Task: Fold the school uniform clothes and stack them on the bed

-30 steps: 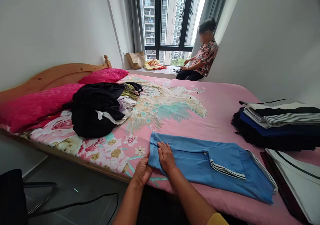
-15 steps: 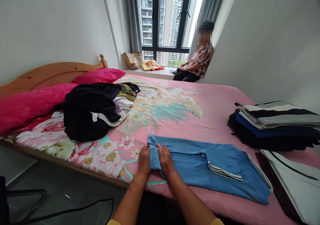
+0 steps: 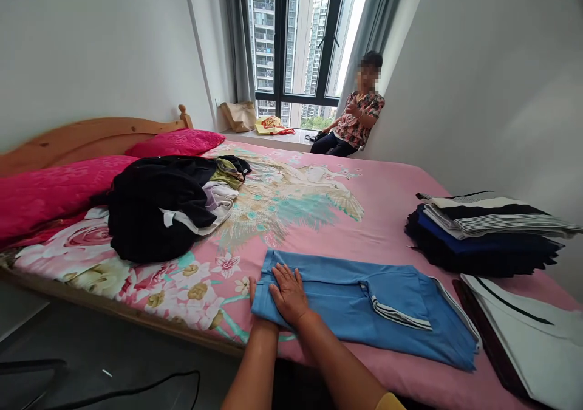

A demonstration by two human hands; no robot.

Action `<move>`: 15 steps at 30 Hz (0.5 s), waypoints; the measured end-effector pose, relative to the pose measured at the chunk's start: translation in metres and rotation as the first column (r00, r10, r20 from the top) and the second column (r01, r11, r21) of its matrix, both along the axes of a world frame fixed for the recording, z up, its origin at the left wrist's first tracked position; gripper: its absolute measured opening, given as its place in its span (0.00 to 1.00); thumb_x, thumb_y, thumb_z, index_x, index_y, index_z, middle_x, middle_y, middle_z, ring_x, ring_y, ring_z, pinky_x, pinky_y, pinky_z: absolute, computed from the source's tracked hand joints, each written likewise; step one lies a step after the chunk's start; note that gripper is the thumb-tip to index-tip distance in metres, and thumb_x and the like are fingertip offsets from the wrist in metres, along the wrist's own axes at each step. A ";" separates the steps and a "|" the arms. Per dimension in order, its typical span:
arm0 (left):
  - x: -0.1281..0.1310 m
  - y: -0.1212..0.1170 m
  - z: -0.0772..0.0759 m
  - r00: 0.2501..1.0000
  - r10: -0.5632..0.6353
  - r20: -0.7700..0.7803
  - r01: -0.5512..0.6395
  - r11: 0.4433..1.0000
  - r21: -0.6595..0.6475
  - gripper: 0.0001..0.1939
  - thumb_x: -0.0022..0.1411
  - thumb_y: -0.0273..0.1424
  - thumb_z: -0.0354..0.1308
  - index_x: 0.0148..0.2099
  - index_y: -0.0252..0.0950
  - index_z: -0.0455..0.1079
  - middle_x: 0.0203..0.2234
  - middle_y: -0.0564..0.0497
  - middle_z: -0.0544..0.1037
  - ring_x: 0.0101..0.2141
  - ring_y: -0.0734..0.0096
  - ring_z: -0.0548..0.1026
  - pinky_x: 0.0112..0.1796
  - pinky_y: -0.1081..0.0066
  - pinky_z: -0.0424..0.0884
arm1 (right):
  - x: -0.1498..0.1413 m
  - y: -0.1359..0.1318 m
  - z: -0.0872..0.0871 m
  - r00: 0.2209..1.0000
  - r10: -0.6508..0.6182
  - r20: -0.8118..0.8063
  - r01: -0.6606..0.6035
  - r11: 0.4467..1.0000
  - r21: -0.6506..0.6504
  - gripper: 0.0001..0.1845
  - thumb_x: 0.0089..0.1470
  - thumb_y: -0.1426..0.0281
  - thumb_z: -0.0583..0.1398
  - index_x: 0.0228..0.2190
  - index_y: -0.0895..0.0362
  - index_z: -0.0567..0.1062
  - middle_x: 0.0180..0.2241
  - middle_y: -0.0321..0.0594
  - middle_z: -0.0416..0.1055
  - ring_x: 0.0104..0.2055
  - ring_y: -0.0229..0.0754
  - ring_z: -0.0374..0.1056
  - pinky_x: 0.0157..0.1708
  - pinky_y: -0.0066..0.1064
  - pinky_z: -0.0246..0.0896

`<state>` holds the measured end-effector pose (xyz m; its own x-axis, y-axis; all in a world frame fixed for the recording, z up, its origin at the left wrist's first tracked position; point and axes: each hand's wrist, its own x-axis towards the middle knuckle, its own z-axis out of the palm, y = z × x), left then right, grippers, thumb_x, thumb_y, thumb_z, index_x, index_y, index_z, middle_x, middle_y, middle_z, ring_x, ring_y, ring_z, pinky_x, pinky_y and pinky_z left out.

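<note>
A light-blue garment (image 3: pixel 337 282) with black-and-white striped trim lies folded in a long strip along the near edge of the bed. My right hand (image 3: pixel 289 293) rests flat on top of its left end, fingers spread. Beneath that same end is my left hand (image 3: pixel 252 290); the cloth covers most of it, and only a bit shows past the left edge. Whether its fingers grip the cloth is hidden.
Loose dark clothes (image 3: pixel 159 203) lie heaped beside the pink pillows (image 3: pixel 59 185). Folded clothes (image 3: pixel 483 240) are stacked at the right, with a white folded garment (image 3: pixel 523 331) nearer me. A person (image 3: pixel 357 118) sits by the window. A cable (image 3: pixel 136 390) runs across the floor.
My left hand has gone from beside the garment's left end to underneath it. My right hand has shifted slightly left on top. The seated person has raised a hand.
</note>
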<state>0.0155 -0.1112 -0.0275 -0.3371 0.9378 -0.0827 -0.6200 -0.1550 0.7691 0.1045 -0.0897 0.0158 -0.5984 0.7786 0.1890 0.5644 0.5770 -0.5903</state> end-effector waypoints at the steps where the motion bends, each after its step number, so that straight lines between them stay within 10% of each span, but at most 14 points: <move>1: -0.002 -0.001 0.000 1.000 -0.027 0.002 0.027 1.000 0.010 0.47 0.51 0.64 0.28 0.51 0.35 0.66 0.46 0.39 0.73 0.50 0.57 0.70 0.51 0.51 0.63 | -0.002 0.000 0.002 1.000 -0.001 0.014 0.001 1.000 -0.009 0.25 0.60 0.60 0.49 0.57 0.52 0.61 0.61 0.40 0.54 0.65 0.45 0.45 0.63 0.50 0.30; 8: -0.005 -0.002 0.002 0.991 -0.130 -0.026 0.131 0.991 0.039 0.49 0.49 0.65 0.23 0.50 0.40 0.68 0.46 0.42 0.74 0.50 0.54 0.70 0.52 0.53 0.63 | -0.019 0.017 0.021 0.990 -0.138 0.022 0.138 0.989 -0.042 0.30 0.62 0.59 0.43 0.61 0.59 0.53 0.64 0.46 0.46 0.66 0.47 0.38 0.63 0.53 0.28; 15: -0.007 0.002 -0.002 0.999 -0.005 -0.037 0.004 0.999 -0.036 0.43 0.49 0.64 0.22 0.48 0.53 0.69 0.41 0.45 0.78 0.49 0.52 0.71 0.47 0.50 0.66 | -0.037 0.017 0.016 0.989 0.144 0.034 -0.142 0.988 -0.059 0.30 0.60 0.55 0.46 0.58 0.57 0.60 0.61 0.47 0.54 0.65 0.50 0.43 0.62 0.55 0.30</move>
